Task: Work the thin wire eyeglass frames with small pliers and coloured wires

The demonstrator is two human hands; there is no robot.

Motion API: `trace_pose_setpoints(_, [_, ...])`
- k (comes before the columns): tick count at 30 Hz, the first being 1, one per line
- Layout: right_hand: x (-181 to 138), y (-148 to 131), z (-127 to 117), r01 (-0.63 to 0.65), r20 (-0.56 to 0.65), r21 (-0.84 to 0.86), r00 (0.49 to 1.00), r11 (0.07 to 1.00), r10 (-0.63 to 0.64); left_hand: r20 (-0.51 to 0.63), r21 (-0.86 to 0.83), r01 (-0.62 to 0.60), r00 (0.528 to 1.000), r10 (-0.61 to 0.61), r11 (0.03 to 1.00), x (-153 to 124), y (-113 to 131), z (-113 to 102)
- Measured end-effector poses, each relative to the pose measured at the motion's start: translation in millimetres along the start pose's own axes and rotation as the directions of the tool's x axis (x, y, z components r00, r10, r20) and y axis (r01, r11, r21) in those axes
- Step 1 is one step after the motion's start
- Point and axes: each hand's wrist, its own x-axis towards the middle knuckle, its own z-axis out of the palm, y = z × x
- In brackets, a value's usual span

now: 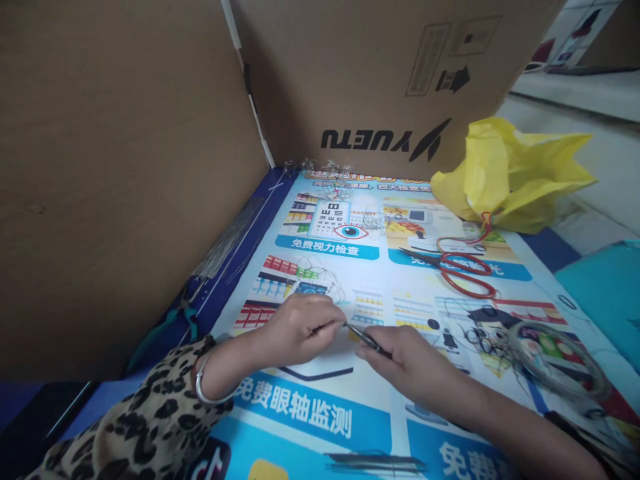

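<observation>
Dim, soft light; cardboard darker than the working surface. Cardboard panel, brown and plain (115, 153), fills 9 to 11 o'clock. Second cardboard panel (310, 73) stands at 12 to 1 o'clock, bearing upside-down black lettering, "YUETU" (367, 139). White strip (257, 130) along their meeting edge, 11 o'clock. Table: blue surface (270, 207) visible at 10 o'clock, overlaid centrally by a printed poster sheet (369, 277). Beyond, at 2 o'clock: pale ledge (575, 130); whitish panelled surface above, details blurred.
</observation>
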Motion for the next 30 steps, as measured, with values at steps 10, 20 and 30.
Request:
trace_pose_setpoints(10, [1, 5, -14, 0.109, 0.154, 0.001, 0.982, 0.994, -0.108, 0.104, 0.007, -0.073, 0.992, 0.072, 0.997, 1, -1, -4])
trace_pose_setpoints(20, [-1, 8, -15, 0.206, 0.194, -0.018, 0.961, 0.978, -0.199, 0.18, -0.28, 0.072, 0.983, -0.021, 0.957, 4, 1, -8])
trace_pose_setpoints(30, [2, 13, -22, 0.243, 0.335, 0.193, 0.894, 0.951, -0.297, 0.348, -0.595, 0.474, 0.88, -0.323, 0.649, 5, 7, 1])
